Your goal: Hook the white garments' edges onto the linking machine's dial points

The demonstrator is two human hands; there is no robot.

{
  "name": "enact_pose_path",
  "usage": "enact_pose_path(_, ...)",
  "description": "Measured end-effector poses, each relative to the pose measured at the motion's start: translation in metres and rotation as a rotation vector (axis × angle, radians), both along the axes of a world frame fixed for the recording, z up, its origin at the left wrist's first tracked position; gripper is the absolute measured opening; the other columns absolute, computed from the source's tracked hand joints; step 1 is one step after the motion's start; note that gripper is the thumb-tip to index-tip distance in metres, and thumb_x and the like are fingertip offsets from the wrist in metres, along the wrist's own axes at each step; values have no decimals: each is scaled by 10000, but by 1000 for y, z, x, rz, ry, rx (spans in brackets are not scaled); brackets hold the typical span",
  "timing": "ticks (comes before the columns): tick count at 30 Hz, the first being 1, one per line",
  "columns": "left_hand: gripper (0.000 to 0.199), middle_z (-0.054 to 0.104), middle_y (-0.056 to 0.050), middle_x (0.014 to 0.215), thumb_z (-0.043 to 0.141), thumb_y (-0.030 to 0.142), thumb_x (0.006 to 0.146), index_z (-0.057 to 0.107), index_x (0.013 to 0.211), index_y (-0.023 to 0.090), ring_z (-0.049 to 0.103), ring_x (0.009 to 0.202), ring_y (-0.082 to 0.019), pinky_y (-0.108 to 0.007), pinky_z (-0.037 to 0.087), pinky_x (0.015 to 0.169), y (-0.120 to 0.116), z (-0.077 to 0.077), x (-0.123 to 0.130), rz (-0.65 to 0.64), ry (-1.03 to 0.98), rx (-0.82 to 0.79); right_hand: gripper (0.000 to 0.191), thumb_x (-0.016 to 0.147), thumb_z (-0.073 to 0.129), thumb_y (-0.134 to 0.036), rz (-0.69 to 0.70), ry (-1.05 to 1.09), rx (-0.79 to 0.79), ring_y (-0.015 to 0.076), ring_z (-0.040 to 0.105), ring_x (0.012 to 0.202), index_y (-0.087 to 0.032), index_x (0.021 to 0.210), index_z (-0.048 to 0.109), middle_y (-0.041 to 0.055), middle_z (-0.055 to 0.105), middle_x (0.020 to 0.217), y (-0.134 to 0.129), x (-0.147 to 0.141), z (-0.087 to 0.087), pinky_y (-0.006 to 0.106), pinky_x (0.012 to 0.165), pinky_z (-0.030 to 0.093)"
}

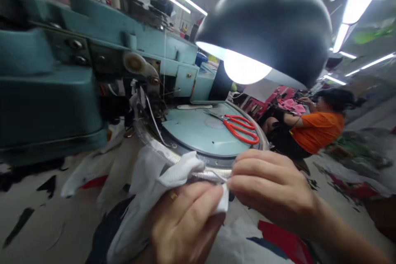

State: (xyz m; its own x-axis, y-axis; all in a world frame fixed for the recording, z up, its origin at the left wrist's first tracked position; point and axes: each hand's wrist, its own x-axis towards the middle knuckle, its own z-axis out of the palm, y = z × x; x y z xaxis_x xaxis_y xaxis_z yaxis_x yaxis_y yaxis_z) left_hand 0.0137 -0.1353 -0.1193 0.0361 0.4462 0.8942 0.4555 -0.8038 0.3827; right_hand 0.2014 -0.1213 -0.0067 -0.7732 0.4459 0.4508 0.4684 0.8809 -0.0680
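Note:
White fabric (177, 173) lies over the front rim of a round machine with a ribbed metal ring (161, 151). My left hand (188, 218), with a ring on one finger, is closed on this fabric just in front of the rim. Touching the fabric's edge beside it, my right hand (272, 185) has its fingertips pinched together at the rim. Red-handled scissors (241, 128) rest on the pale green round plate (201, 132) behind my hands, their blades pointing left.
A black lamp (266, 29) with a lit bulb hangs low above the plate. The green machine body (46, 103) fills the left. At the right sits a person in orange (321, 128). Cloth scraps (284, 239) litter the floor.

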Motion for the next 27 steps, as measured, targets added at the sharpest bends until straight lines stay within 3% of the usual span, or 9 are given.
enact_pose_path(9,108,744,-11,898,638,201,911,698,996,173,717,803,-123,-180,562,788,6,1,-2,-23,3,-18,74,897,635,-83,-41,81,-24,191,636,920,-116,955,668,84,692,910,-4,0,-10,312,859,538)
enact_pose_path(17,124,747,-22,912,655,142,884,695,1000,164,725,831,-135,-192,574,828,10,-5,0,-56,-8,-18,119,870,659,-61,-93,149,-15,181,651,880,-120,971,679,79,692,905,-7,-3,-14,312,815,546)
enact_pose_path(27,120,740,-11,850,670,144,872,691,989,160,715,776,-118,-174,571,803,9,1,3,-38,-73,-12,165,835,677,-11,-181,242,20,163,654,887,-128,950,696,76,697,923,-14,-8,-24,291,832,545)
